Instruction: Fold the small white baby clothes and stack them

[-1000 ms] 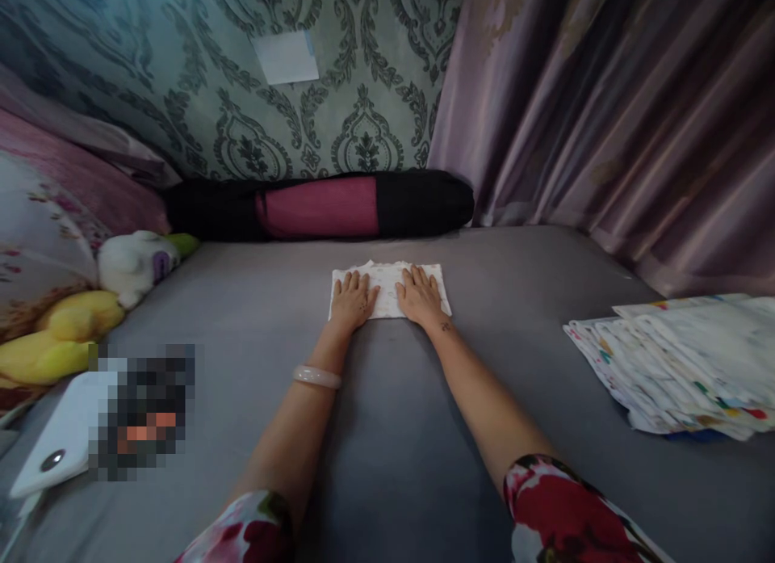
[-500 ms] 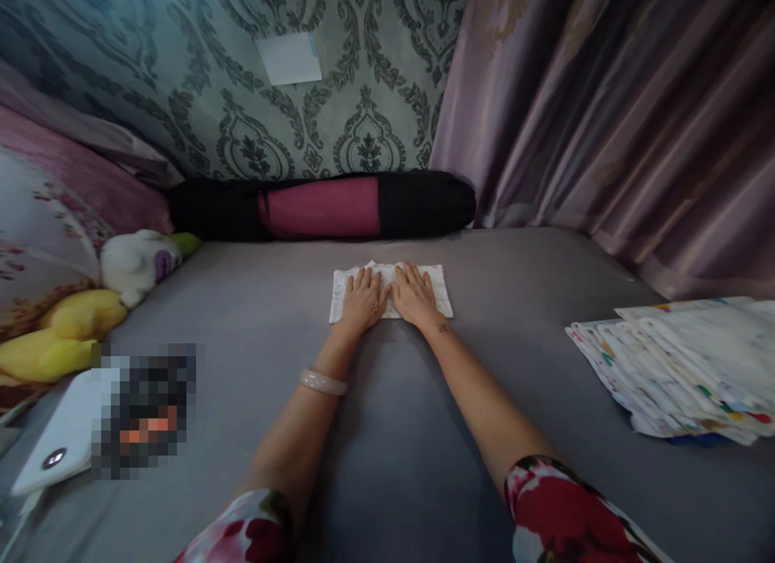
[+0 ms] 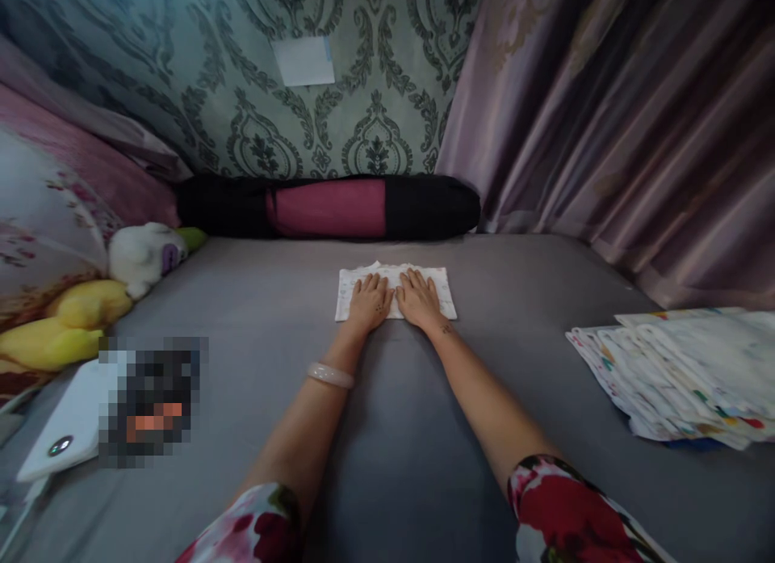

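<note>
A white cloth (image 3: 446,292) with a faint print lies folded into a flat rectangle on the grey bed sheet (image 3: 254,304). My left hand (image 3: 370,300) rests palm down on its left half, fingers spread and pointing away from me. On the right half my right hand (image 3: 419,298) lies flat in the same way, its fingers apart. The thumbs come close together near the cloth's middle. Both palms hide part of the cloth, and neither hand grips it.
At the right is a stack of folded white printed cloths (image 3: 684,377). A white phone-like device (image 3: 69,422) with a cable lies at left, beside a blurred-out patch. Plush toys (image 3: 142,256) sit behind it. A black and maroon roll (image 3: 327,207) lies along the patterned wall.
Both hands stay flat on the cloth, with barely any shift. The whole view has moved slightly, so most things appear a little further right.
</note>
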A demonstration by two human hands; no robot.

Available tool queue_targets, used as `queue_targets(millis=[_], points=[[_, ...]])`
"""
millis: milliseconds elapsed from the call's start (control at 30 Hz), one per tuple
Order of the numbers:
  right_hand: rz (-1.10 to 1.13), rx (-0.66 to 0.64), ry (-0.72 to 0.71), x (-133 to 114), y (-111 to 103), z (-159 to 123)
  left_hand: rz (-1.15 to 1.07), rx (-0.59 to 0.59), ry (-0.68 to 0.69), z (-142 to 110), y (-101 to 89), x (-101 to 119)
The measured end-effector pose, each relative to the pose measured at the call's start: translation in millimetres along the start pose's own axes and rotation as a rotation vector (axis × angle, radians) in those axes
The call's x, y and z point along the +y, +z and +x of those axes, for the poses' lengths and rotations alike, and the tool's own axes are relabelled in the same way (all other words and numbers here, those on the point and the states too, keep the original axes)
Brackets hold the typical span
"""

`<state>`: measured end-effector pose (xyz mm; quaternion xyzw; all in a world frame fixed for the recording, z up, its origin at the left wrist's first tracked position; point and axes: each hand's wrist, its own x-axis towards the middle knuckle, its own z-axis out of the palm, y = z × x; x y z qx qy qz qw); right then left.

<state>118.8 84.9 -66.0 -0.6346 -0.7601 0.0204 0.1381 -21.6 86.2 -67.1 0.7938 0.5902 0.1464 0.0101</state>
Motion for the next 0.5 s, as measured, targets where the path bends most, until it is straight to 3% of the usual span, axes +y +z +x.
queue_targets(millis=[233,500], points=[[-0.006,-0.061,0.006,-21.2,-8.9,16.7,-0.149,0.198,-0.055,5.3,-8.3,-30.3],[-0.012,-0.029,0.002,-39.2,15.3,23.6,-0.304,0.191,-0.164,4.4,-4.5,-59.2]])
